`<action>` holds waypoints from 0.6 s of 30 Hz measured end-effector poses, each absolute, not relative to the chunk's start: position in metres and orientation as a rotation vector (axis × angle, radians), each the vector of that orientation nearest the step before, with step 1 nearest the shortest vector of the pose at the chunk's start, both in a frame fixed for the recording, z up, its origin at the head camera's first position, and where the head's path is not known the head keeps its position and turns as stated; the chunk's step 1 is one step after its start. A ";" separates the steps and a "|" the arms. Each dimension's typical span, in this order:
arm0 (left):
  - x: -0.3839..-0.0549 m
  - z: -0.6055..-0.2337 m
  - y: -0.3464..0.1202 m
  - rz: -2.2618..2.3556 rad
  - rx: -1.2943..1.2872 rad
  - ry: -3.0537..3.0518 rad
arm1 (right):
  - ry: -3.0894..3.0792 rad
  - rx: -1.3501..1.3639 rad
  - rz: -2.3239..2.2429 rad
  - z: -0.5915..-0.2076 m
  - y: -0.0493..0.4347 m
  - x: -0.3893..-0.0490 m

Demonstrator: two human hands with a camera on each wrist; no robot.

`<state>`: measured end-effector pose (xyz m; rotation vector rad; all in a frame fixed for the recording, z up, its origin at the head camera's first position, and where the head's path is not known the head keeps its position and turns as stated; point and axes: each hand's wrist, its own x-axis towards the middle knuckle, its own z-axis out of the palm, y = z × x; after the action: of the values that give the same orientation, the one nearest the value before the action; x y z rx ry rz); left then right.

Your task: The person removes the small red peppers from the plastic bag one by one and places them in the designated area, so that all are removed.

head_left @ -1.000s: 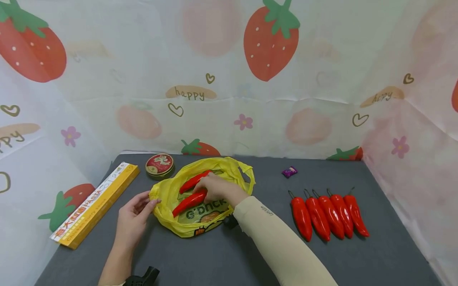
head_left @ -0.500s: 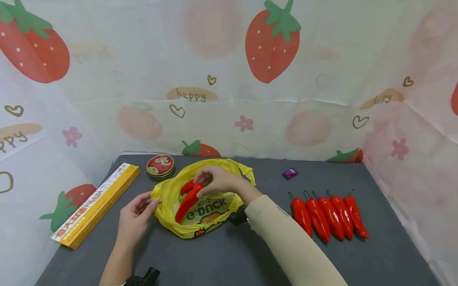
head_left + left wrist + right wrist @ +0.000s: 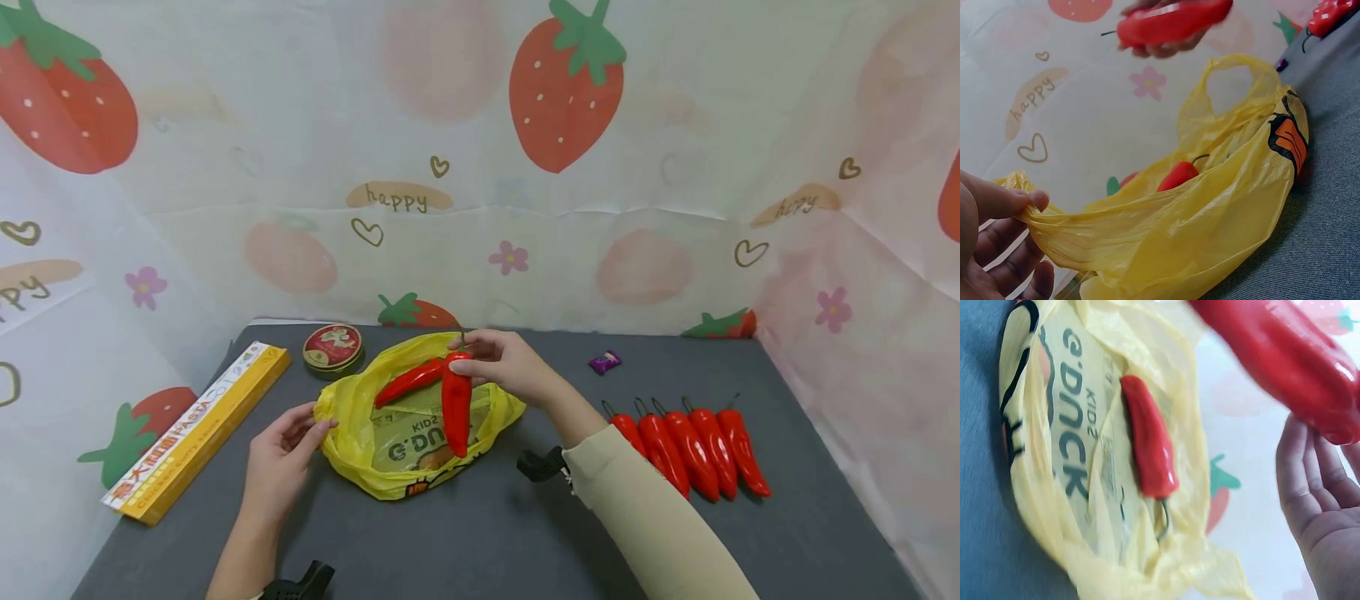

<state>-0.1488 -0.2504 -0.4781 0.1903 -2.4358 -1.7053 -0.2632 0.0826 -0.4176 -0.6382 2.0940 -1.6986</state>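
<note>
My left hand (image 3: 279, 454) pinches the left rim of a yellow plastic bag (image 3: 351, 425), between thumb and fingers in the left wrist view. The bag lies with its mouth spread, printed lettering showing inside. One red chili pepper (image 3: 1150, 440) with a green stem lies in it. Over the bag's right part, my right hand (image 3: 513, 367) grips a second red chili pepper (image 3: 456, 408) near its stem end, the tip hanging down. In the left wrist view this held pepper (image 3: 1172, 24) is well above the bag's rim.
Several red peppers (image 3: 690, 450) lie in a row on the grey table at right. A small purple wrapped candy (image 3: 604, 362) sits behind them. A round red-lidded tin (image 3: 333, 348) stands behind the bag's left side, and a long yellow pasta box (image 3: 198, 433) lies at far left.
My right hand has lifted one pepper up from inside the bag and moved it right, turning it tip-down. The left hand keeps its place on the rim.
</note>
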 end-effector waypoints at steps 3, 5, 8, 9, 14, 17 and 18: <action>-0.149 -0.479 -0.250 -1.720 0.193 -2.431 | 2.158 -0.595 -1.697 -0.416 0.098 -0.258; -0.149 -0.479 -0.250 -1.725 0.198 -2.431 | 2.192 -0.573 -1.692 -0.415 0.109 -0.252; -0.150 -0.479 -0.250 -1.722 0.201 -2.435 | 2.260 -0.536 -1.660 -0.414 0.126 -0.244; -0.151 -0.479 -0.249 -1.720 0.200 -2.437 | 2.283 -0.519 -1.643 -0.413 0.132 -0.241; -0.151 -0.479 -0.249 -1.714 0.190 -2.440 | 2.395 -0.474 -1.546 -0.418 0.160 -0.232; -0.151 -0.479 -0.249 -1.711 0.205 -2.448 | 2.434 -0.445 -1.513 -0.426 0.176 -0.229; -0.151 -0.479 -0.250 -1.707 0.216 -2.454 | 2.440 -0.441 -1.506 -0.428 0.182 -0.228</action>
<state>-0.1506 -0.2495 -0.4792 0.2155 -2.4535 -1.7072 -0.2275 0.1816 -0.4279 -0.4409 2.4399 -1.5061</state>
